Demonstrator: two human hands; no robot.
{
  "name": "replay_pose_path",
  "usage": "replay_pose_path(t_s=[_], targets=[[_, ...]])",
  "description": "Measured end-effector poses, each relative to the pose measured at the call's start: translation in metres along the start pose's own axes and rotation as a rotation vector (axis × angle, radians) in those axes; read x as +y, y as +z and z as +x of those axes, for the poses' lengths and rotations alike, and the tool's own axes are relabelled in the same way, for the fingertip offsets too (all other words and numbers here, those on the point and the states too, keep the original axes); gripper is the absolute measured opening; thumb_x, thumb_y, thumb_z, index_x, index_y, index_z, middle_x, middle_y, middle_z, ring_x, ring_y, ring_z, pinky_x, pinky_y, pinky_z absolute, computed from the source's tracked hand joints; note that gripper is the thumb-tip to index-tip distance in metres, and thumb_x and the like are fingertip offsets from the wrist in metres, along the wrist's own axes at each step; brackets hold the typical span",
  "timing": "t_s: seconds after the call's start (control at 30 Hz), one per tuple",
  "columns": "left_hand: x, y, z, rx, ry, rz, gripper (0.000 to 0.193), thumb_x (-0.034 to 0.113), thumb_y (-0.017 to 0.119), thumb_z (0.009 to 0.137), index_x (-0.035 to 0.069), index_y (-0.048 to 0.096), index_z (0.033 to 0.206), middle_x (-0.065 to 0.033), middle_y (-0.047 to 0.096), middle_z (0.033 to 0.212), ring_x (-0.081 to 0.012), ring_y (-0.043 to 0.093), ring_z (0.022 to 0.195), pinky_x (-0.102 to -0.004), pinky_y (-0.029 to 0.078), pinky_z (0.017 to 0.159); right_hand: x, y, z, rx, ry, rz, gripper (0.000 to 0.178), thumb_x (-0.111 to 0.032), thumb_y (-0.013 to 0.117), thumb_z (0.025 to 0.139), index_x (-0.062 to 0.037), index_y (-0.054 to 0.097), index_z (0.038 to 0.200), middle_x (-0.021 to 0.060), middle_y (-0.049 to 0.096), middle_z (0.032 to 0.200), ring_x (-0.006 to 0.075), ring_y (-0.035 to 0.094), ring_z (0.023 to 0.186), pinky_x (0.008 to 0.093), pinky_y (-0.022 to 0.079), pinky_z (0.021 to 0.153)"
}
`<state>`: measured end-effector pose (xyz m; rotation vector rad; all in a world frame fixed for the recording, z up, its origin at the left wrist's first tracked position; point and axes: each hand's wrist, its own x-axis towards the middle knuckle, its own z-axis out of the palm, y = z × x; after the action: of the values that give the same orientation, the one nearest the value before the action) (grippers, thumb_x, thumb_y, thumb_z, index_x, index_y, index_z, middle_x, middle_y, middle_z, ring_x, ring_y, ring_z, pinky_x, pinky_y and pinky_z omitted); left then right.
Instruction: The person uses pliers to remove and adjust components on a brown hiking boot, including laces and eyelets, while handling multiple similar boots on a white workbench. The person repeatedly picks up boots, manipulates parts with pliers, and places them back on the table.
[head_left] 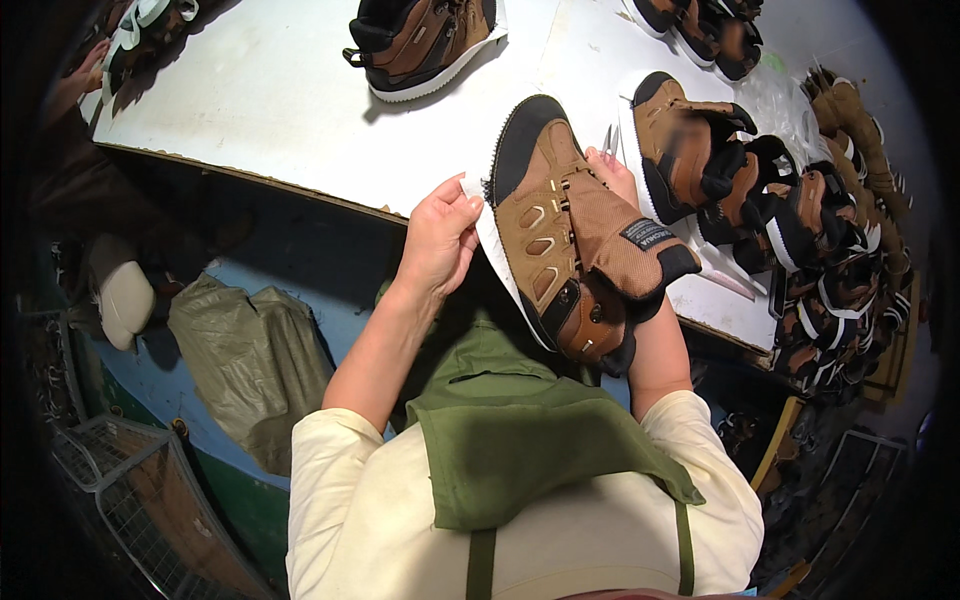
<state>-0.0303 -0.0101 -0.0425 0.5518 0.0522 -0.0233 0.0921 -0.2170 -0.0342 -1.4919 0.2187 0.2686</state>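
A brown and black boot upper is held up over the table's front edge, toe pointing away and collar toward me. White material shows along its left edge, and zigzag stitching runs round the toe. My left hand pinches a small white strip at that left edge, thumb against forefinger. On the far side of the upper, my right hand supports it; most of its fingers are hidden behind the upper. A pair of small metal snips sticks up beside the right fingertips.
Another boot upper stands on the white table at the back. Several more uppers are crowded along the right side. An olive cover and a wire-mesh cart lie low on the left. A co-worker's hand shows at far left.
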Motion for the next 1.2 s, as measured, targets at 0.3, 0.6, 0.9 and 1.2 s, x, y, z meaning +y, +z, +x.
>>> replay_pose_path(t_s=[0.3,0.6,0.9,1.2], targets=[[-0.002,0.005,0.005,0.048,-0.021,-0.027,0.036,0.004,0.055,0.091,-0.006,0.048,0.125,-0.0119,0.063,0.112,-0.0168,0.064,0.096,-0.0309,0.051,0.090,-0.001,-0.013,0.012,-0.054,0.029,-0.178,0.021,-0.024,0.060,0.095,-0.0035,0.058,0.091,-0.0001,0.059,0.081,0.0080,0.054,0.071,0.0238,0.045,0.066],[-0.015,0.016,-0.017,0.124,-0.117,0.490,0.030,0.004,0.057,0.088,-0.005,0.054,0.117,-0.0018,0.064,0.090,-0.0055,0.054,0.072,-0.0210,0.043,0.065,-0.002,-0.007,0.006,-0.005,-0.013,-0.132,0.026,-0.026,0.060,0.094,-0.0033,0.056,0.082,-0.0049,0.049,0.069,0.0052,0.041,0.061,0.0234,0.037,0.056],[-0.024,-0.003,-0.032,0.038,-0.202,0.726,0.024,0.015,0.054,0.095,-0.002,0.061,0.110,0.0003,0.064,0.091,-0.0051,0.055,0.075,-0.0221,0.046,0.067,-0.002,-0.010,0.007,-0.026,-0.043,-0.087,0.026,-0.025,0.061,0.094,-0.0039,0.055,0.080,-0.0039,0.051,0.070,0.0053,0.042,0.061,0.0231,0.037,0.057],[-0.020,0.015,-0.034,-0.087,-0.172,0.398,0.031,0.017,0.056,0.094,-0.003,0.058,0.119,0.0019,0.062,0.093,-0.0037,0.047,0.072,-0.0200,0.037,0.065,0.005,-0.014,0.008,-0.073,-0.028,0.244,0.019,-0.020,0.055,0.098,-0.0033,0.057,0.089,-0.0054,0.055,0.076,0.0024,0.048,0.065,0.0186,0.041,0.057]])
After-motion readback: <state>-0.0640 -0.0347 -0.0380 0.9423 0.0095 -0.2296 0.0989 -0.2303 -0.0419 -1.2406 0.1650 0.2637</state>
